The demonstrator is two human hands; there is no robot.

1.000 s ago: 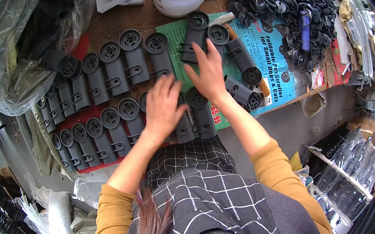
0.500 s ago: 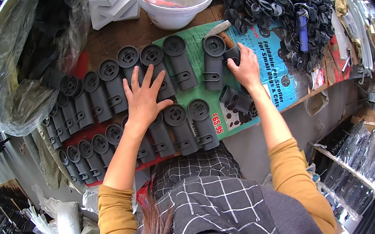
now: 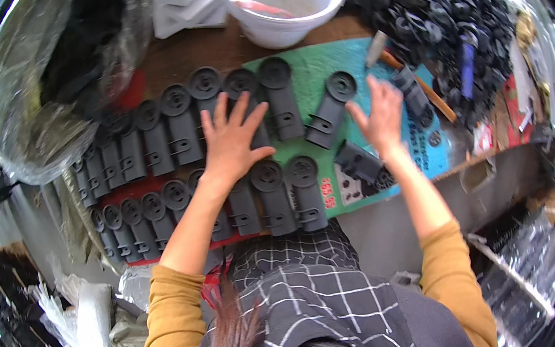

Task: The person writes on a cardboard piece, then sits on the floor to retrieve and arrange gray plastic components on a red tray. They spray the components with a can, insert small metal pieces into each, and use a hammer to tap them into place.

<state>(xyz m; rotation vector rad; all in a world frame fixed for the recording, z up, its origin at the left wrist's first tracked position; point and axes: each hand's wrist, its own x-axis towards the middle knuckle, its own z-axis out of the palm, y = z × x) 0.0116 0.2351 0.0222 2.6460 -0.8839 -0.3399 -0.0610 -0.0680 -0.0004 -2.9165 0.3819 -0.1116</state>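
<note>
My left hand point(image 3: 232, 141) rests with fingers spread on the dark grey plastic tube parts with round capped ends, standing in two rows. Under its fingers is one upper-row part point(image 3: 240, 81); to the right of that stands another point(image 3: 278, 92). My right hand point(image 3: 381, 115), slightly blurred, is raised with fingers apart and holds nothing. Its thumb is close to a single grey part point(image 3: 331, 109) lying tilted; whether they touch I cannot tell. Beyond that hand, a grey part point(image 3: 412, 92) lies against a wooden-handled hammer point(image 3: 439, 105). A shorter grey piece point(image 3: 357, 162) lies near the wrist.
A white bucket point(image 3: 293, 29) with a pink-handled tool inside stands at the back. Black plastic pieces point(image 3: 424, 4) are heaped at the back right, with a blue tool point(image 3: 468, 68) on them. Clear plastic bagging point(image 3: 28, 116) covers the left. Green and blue printed cardboard point(image 3: 311, 62) lies underneath.
My right hand has opened away from the grey part beside the hammer, which now lies farther right. The hammer has turned. The single upright part now leans. My left hand stays spread.
</note>
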